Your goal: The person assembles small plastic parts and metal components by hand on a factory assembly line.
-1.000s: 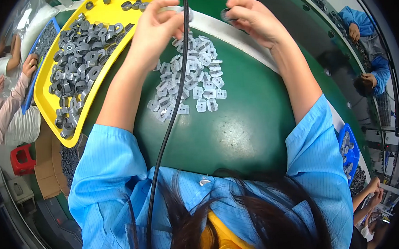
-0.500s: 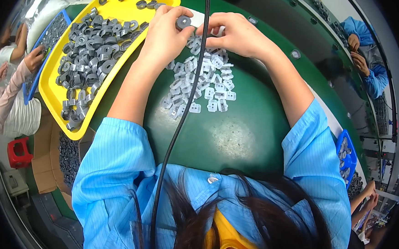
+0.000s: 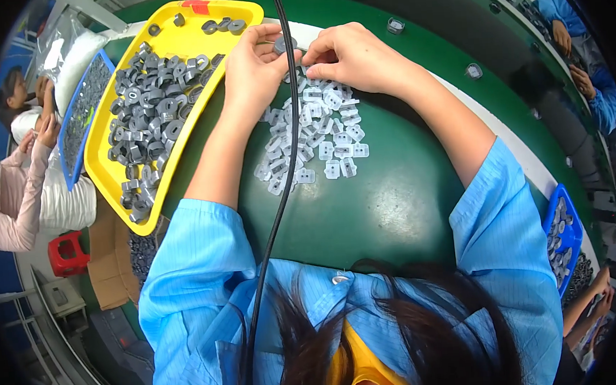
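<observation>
Between the fingers of my left hand (image 3: 252, 69) is a round grey plastic part (image 3: 280, 45), partly covered by the fingers and a black cable. Close beside it, my right hand (image 3: 356, 57) has its thumb and fingertips brought together; whatever they pinch is hidden. Both hands are over the far end of a loose pile of small translucent white plastic pieces (image 3: 324, 126) on the green table (image 3: 338, 222). To the left, a yellow tray (image 3: 155, 214) carries a heap of grey ring-shaped parts (image 3: 149, 103) like the one I hold.
A black cable (image 3: 280, 201) hangs across the view in front of the pile. Blue trays of parts stand at the far left (image 3: 73, 161) and right (image 3: 574, 245). Co-workers sit on both sides. A red stool (image 3: 69, 254) and cardboard box (image 3: 109, 264) are lower left.
The whole view has shifted a little. My right thumb and fingertips have come closer together near the grey part, which my left hand has turned and still holds.
</observation>
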The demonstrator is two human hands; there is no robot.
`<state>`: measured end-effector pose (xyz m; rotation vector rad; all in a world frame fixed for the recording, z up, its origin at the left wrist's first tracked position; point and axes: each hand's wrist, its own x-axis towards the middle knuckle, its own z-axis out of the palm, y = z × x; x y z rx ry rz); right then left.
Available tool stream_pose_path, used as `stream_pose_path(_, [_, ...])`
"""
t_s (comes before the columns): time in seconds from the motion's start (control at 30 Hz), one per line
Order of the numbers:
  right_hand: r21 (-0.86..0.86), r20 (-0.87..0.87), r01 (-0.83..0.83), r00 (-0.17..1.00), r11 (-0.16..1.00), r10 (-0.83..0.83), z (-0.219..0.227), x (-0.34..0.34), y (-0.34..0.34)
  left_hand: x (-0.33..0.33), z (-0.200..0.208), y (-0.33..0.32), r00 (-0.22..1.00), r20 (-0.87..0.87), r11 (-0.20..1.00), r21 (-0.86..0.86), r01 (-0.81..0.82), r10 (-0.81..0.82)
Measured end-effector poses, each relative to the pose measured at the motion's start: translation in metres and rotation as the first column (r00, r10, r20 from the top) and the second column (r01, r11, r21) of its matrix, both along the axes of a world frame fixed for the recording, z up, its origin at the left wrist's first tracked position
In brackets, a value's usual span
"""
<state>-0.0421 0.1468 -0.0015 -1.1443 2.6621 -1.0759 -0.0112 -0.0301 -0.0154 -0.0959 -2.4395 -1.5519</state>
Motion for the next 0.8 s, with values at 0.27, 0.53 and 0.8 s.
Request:
stream_pose_path(0.27, [-0.033,0.048,0.018,0.999,0.999,-0.017,0.0,-0.004,0.002,-0.005,0.005,-0.005,0.995,0.043,0.904,0.423,0.066,-0.092])
stream_pose_path(0.53, [-0.433,0.456,0.34,0.881,0.835,-0.122,0.0,-0.024,0.019,-0.003,0.013,-0.007,0.918,0.172,0.669,0.733,0.123,-0.358])
stream_pose_path(0.8, [-0.53,0.135,0.285,0.958,0.799,-0.253,-0.003,0.004,-0.016,0.01,0.009,0.019,0.986,-0.143,0.968,0.225,0.115,-0.083])
